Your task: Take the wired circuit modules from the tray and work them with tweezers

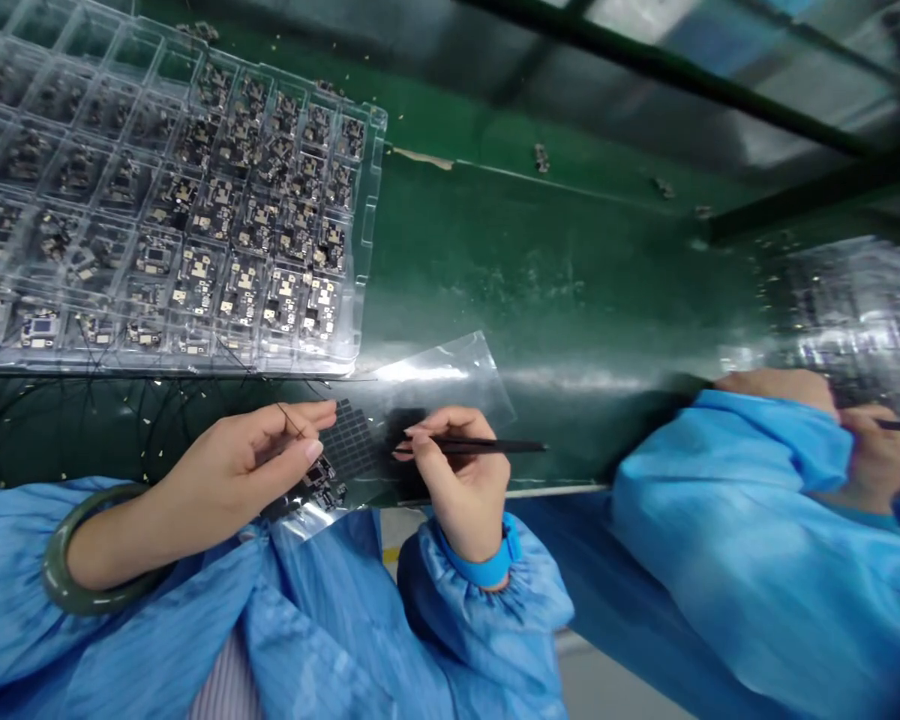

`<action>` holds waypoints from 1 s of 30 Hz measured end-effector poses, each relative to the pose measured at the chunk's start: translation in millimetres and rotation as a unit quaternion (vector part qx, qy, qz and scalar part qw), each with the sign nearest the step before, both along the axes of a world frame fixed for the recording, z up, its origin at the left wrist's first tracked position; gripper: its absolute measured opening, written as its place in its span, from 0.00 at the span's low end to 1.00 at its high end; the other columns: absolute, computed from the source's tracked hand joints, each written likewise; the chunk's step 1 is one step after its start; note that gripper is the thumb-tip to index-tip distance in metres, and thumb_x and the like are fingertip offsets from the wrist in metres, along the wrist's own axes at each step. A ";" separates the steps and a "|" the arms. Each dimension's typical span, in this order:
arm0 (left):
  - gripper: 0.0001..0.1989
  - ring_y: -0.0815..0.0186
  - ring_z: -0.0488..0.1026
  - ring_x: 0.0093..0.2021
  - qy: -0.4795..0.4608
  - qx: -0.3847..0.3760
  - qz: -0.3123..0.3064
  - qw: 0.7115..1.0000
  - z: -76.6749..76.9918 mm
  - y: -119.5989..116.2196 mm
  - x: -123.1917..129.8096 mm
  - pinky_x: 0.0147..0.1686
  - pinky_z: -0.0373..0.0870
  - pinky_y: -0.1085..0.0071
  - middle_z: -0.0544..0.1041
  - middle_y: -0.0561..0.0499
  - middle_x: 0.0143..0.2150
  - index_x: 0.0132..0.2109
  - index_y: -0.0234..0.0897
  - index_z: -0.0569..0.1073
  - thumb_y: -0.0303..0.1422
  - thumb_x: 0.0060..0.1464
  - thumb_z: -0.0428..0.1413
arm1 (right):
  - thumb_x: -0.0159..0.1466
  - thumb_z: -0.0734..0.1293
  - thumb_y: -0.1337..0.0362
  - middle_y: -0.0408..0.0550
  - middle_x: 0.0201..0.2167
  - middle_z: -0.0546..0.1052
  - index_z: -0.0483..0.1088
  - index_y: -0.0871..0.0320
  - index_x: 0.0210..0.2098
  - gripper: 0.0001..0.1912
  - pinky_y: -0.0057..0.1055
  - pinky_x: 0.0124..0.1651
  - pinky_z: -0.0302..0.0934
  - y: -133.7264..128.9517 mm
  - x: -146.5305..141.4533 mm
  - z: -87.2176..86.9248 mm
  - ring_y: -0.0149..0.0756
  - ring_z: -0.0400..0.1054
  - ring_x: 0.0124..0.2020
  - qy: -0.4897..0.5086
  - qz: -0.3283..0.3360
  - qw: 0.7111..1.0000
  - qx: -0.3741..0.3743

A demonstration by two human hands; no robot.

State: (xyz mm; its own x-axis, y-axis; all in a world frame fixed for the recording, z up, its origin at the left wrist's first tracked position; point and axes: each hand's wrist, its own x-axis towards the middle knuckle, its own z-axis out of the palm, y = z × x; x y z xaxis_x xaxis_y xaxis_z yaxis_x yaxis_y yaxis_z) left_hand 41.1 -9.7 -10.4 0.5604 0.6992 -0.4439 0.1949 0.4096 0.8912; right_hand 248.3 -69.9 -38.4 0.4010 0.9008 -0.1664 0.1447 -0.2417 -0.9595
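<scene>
My left hand [232,465], a green bangle on its wrist, is closed at the front edge of the bench. Its thumb and fingers pinch a small circuit board [324,484], partly hidden beneath the thumb, and a thin dark wire loops over the fingers. Just beyond the fingertips lies a sheet of small black squares [352,440] on clear film [450,372]. Held between the thumb and fingers of my right hand [469,480] is a pair of black tweezers [506,446]. Their tips point left, beside the sheet of squares and apart from the board.
Clear compartment trays [367,230] full of small circuit boards fill the back left. Thin black wires [150,420] trail in front of them. Stray boards [541,158] lie farther back. At the right, a co-worker's blue sleeve [735,480] rests near another blurred tray [862,310].
</scene>
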 end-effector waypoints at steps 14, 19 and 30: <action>0.11 0.59 0.64 0.62 0.022 0.018 -0.012 1.000 -3.1 -1.2 -1.4 0.63 0.57 0.56 0.69 0.46 0.61 0.37 0.38 0.73 0.40 0.59 0.52 | 0.53 0.66 0.68 0.40 0.24 0.73 0.65 0.55 0.29 0.05 0.30 0.28 0.68 -4.6 0.5 -4.2 0.32 0.71 0.23 -0.028 0.012 0.999 -0.019; 0.11 0.58 0.65 0.61 0.019 0.012 -0.008 1.000 -3.6 -0.9 -1.6 0.63 0.58 0.56 0.69 0.46 0.61 0.37 0.38 0.73 0.40 0.59 0.52 | 0.53 0.67 0.68 0.39 0.25 0.74 0.66 0.54 0.36 0.10 0.29 0.26 0.69 -3.5 -0.7 -4.3 0.32 0.71 0.22 -0.004 -0.022 1.000 -0.010; 0.11 0.58 0.65 0.61 0.011 0.008 -0.008 1.000 -2.5 -0.1 -1.4 0.63 0.58 0.56 0.67 0.42 0.62 0.37 0.36 0.72 0.39 0.60 0.52 | 0.54 0.67 0.68 0.39 0.23 0.75 0.67 0.55 0.33 0.07 0.28 0.26 0.69 -6.5 0.2 -8.3 0.31 0.72 0.22 -0.004 -0.025 1.000 0.017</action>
